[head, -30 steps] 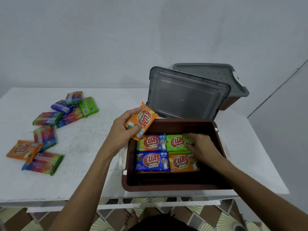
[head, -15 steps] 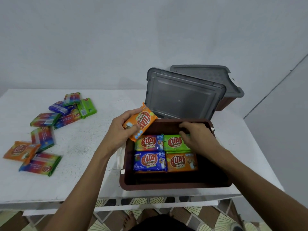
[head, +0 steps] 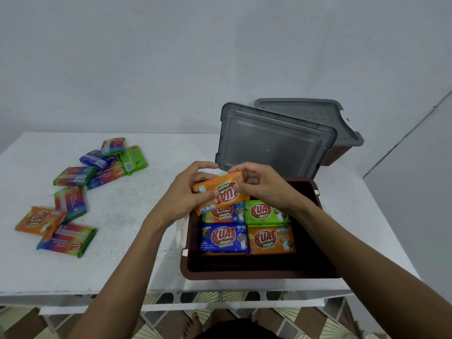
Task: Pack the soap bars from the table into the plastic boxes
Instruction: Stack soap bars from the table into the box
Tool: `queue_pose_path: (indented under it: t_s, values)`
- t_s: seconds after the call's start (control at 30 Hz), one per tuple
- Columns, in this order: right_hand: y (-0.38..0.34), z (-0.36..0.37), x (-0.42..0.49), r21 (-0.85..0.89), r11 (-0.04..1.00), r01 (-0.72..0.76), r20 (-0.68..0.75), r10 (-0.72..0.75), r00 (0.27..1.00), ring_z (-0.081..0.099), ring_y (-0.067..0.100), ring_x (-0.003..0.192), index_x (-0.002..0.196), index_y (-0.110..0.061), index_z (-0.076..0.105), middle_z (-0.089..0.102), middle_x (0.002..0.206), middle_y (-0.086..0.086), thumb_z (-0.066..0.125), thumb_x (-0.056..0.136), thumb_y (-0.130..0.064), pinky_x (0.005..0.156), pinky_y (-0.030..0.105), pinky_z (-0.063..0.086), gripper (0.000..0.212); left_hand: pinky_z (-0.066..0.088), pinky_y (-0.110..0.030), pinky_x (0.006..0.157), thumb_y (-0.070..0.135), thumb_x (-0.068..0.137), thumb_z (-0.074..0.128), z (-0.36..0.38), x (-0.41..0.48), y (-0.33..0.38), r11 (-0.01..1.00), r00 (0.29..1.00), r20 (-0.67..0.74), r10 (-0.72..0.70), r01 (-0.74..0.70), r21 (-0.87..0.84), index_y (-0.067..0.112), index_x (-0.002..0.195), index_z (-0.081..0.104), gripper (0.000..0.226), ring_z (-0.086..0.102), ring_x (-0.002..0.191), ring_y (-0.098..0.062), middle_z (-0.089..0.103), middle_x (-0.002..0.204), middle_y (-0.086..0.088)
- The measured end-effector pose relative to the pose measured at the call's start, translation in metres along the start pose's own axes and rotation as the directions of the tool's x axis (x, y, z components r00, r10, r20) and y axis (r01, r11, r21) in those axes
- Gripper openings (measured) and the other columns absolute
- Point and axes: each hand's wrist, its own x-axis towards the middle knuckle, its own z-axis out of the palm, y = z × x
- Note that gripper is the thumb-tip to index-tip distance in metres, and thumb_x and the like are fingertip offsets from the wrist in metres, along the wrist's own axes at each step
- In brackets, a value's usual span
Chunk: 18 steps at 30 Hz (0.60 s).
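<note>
Orange soap bar (head: pixel 221 194) gripped by both my hands, left hand (head: pixel 186 199) and right hand (head: pixel 266 189) curled round its ends, just above the back-left of the open brown box (head: pixel 244 272). Four packed bars (head: pixel 247 226) show on top inside. Loose bars (head: pixel 71 189) wait on the bench (head: pixel 146 241) at left, so I judge plenty left to pack.

Both hands (head: pixel 186 199) hold an orange soap bar (head: pixel 221 194) (over brown box (head: pixel 256 271)).

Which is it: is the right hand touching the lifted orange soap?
Touching. The head view shows the right hand pinching the orange soap at one end; the left hand grips it too.
</note>
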Motion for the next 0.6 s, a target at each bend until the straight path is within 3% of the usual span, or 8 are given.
queue_pose_path:
  t_s: [0.13,0.23,0.3,0.37,0.5,0.6]
  values:
    - [0.004,-0.011,-0.011,0.046,0.995,-0.085,0.017,0.084,0.996,0.072,0.026,0.092,0.111,-0.011,0.051,0.066,0.111,0.014,0.064,0.090,-0.008,0.077,0.044,0.061,0.025,0.056,-0.025,0.078,0.012,0.089,0.066,-0.007,0.004,-0.003,0.989,0.993,-0.059,0.105,-0.098,0.114,0.024,0.117,0.058,0.032,0.065,0.103,-0.011,0.069,0.108,0.006]
    - [0.012,-0.016,-0.021,0.133,0.983,-0.124,0.002,0.124,0.992,0.070,0.034,0.096,0.117,-0.015,0.043,0.060,0.117,0.016,0.062,0.086,0.004,0.083,0.057,0.056,0.041,0.047,-0.007,0.080,0.014,0.090,0.064,-0.007,0.004,-0.010,0.932,0.972,-0.117,0.203,-0.155,0.326,0.025,0.112,0.061,0.025,0.061,0.103,0.001,0.068,0.108,0.013]
    - [0.018,-0.018,-0.027,0.195,0.972,-0.131,0.017,0.130,0.991,0.069,0.034,0.099,0.125,-0.023,0.040,0.059,0.121,0.014,0.063,0.083,0.009,0.084,0.057,0.056,0.058,0.042,-0.003,0.081,0.015,0.091,0.063,-0.005,0.004,-0.018,0.873,0.954,-0.136,0.267,-0.180,0.454,0.025,0.112,0.062,0.023,0.057,0.104,0.005,0.065,0.112,0.014]
    - [0.023,-0.020,-0.033,0.266,0.952,-0.152,0.024,0.151,0.988,0.069,0.033,0.100,0.129,-0.028,0.041,0.061,0.121,0.011,0.065,0.080,0.010,0.084,0.056,0.056,0.066,0.041,-0.007,0.084,0.019,0.091,0.060,-0.003,0.003,-0.027,0.796,0.938,-0.102,0.333,-0.222,0.563,0.024,0.112,0.062,0.023,0.054,0.106,0.002,0.061,0.115,0.012]
    - [0.034,-0.024,-0.043,0.485,0.859,-0.163,0.002,0.186,0.983,0.068,0.032,0.103,0.129,-0.026,0.050,0.067,0.116,0.014,0.069,0.075,0.004,0.090,0.053,0.054,0.064,0.037,-0.019,0.093,0.020,0.090,0.060,0.002,0.004,-0.039,0.696,0.928,-0.057,0.367,-0.234,0.679,0.024,0.112,0.063,0.023,0.047,0.115,-0.006,0.055,0.124,0.008]
    - [0.036,-0.027,-0.050,0.433,0.892,-0.130,-0.094,0.188,0.978,0.068,0.028,0.105,0.124,-0.022,0.053,0.069,0.114,0.010,0.069,0.084,-0.007,0.090,0.048,0.055,0.045,0.033,-0.020,0.097,0.014,0.089,0.062,0.004,0.003,-0.043,0.657,0.923,-0.053,0.381,-0.229,0.718,0.022,0.111,0.064,0.024,0.046,0.117,-0.009,0.054,0.126,0.005]
